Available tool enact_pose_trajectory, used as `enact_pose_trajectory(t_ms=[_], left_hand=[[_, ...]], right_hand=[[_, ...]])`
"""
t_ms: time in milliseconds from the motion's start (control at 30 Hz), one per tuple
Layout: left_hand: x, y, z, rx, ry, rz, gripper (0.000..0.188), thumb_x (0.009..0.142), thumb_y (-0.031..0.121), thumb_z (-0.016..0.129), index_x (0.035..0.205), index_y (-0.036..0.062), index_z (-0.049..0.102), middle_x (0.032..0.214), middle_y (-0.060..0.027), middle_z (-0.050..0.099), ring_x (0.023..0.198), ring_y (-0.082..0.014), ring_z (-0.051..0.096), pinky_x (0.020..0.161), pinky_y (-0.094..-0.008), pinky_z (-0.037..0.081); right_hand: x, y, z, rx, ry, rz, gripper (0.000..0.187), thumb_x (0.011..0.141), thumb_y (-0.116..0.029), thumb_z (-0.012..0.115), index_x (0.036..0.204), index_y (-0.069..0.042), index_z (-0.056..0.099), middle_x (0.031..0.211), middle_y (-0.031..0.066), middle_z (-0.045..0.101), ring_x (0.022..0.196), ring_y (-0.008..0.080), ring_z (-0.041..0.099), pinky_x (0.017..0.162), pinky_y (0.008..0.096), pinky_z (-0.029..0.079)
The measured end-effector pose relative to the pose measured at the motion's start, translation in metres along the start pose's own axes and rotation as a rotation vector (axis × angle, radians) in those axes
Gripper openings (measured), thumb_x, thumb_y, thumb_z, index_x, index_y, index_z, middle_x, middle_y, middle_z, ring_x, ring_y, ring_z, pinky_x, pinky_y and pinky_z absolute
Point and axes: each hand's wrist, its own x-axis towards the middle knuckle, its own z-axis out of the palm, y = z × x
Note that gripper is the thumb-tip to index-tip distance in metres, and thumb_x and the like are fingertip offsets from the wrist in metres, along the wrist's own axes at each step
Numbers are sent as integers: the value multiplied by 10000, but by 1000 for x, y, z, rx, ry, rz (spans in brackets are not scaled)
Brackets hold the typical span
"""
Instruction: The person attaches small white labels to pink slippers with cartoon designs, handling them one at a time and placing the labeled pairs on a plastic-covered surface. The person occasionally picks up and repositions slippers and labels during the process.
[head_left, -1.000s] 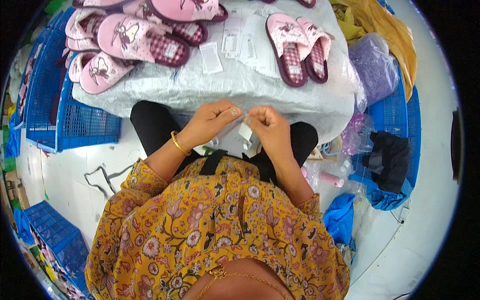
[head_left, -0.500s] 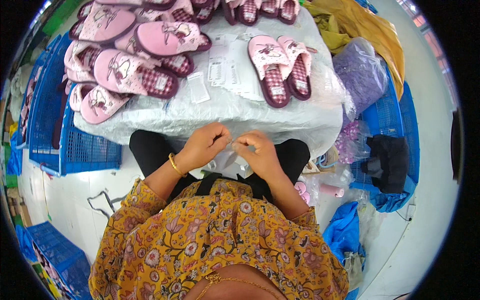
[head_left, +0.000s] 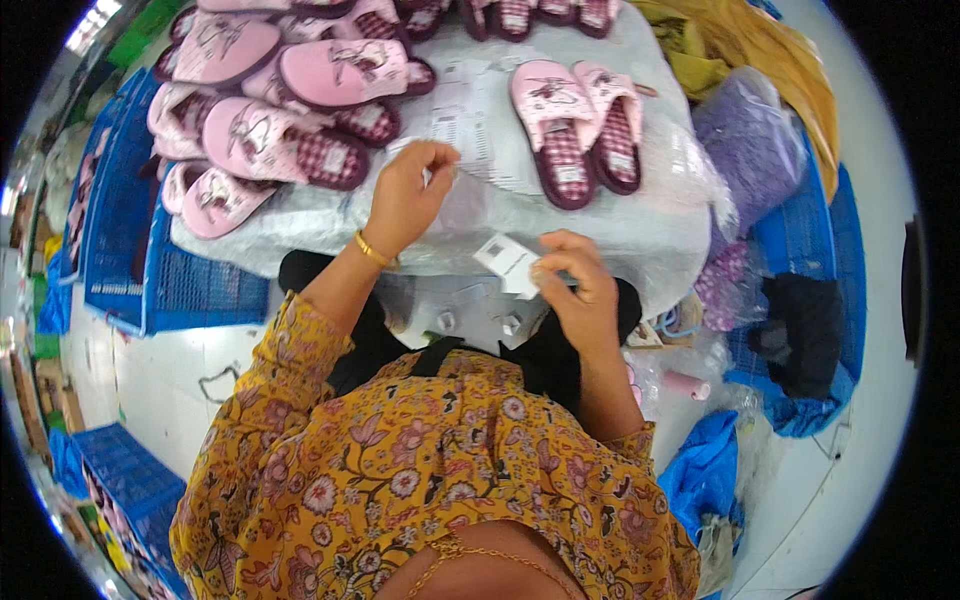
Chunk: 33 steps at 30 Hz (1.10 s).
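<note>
My right hand (head_left: 580,285) pinches a small white card tag (head_left: 507,263) between thumb and fingers, just off the near edge of the wrapped table. Over the table, my left hand (head_left: 415,192) has its thumb and forefinger curled toward each other; whatever sits at their tips is too small to make out. Beyond it lie flat printed label sheets (head_left: 462,125). A pair of pink slippers (head_left: 555,135) with checked insoles rests right of the labels. More pink slippers (head_left: 250,140) are piled at the left.
Plastic film covers the table (head_left: 640,235). Blue crates (head_left: 205,285) stand to the left. At the right are a purple bundle in clear plastic (head_left: 750,145), black cloth (head_left: 800,335) and a blue bag (head_left: 700,460). A pink roll (head_left: 686,385) lies on the floor.
My hands were together over my lap and have parted. The left moved up over the table; the right moved right, and the white card tag now shows clearly in it.
</note>
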Motion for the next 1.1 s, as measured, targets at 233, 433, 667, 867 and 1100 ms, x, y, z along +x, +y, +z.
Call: enact_pose_trajectory(t_ms=[233, 433, 667, 867, 1100], left_hand=[[3, -42, -38, 639, 7, 139, 275, 846, 165, 635, 1090, 41, 657, 1220, -138, 578, 1071, -325, 603, 924, -426, 499], [45, -31, -43, 809, -425, -115, 364, 822, 316, 651, 1081, 60, 670, 1274, -125, 504, 1075, -327, 601, 900, -422, 513], [67, -42, -63, 758, -590, -79, 316, 780, 273, 681, 1021, 69, 675, 1155, -135, 546, 1048, -332, 598, 886, -415, 507], [41, -39, -61, 698, -513, 100, 431, 801, 302, 717, 1106, 11, 624, 1194, -158, 520, 1117, -330, 552, 940, -383, 473], [24, -37, -63, 578, -469, 94, 514, 763, 379, 761, 1107, 14, 648, 1212, -122, 527, 1170, -290, 544, 957, -384, 478]], right_hand=[[-3, 13, 0, 3, 82, -11, 118, 824, -30, 722, 929, -1, 675, 1081, 122, 652, 926, 181, 630, 834, 298, 487], [-8, 12, 10, 169, 50, 99, 109, 853, -25, 705, 948, 12, 665, 1062, 99, 654, 832, 115, 612, 737, 248, 498], [-9, 6, 9, 163, 51, 139, 128, 862, -60, 711, 951, 14, 657, 1044, 85, 655, 833, 113, 616, 746, 257, 507], [-14, 14, 17, 245, 84, 153, 97, 874, -40, 695, 946, 13, 656, 1038, 84, 651, 813, 103, 600, 730, 247, 501], [-11, 7, 24, 244, 35, 162, 88, 876, -46, 697, 932, 4, 652, 1018, 78, 643, 817, 97, 587, 730, 248, 495]])
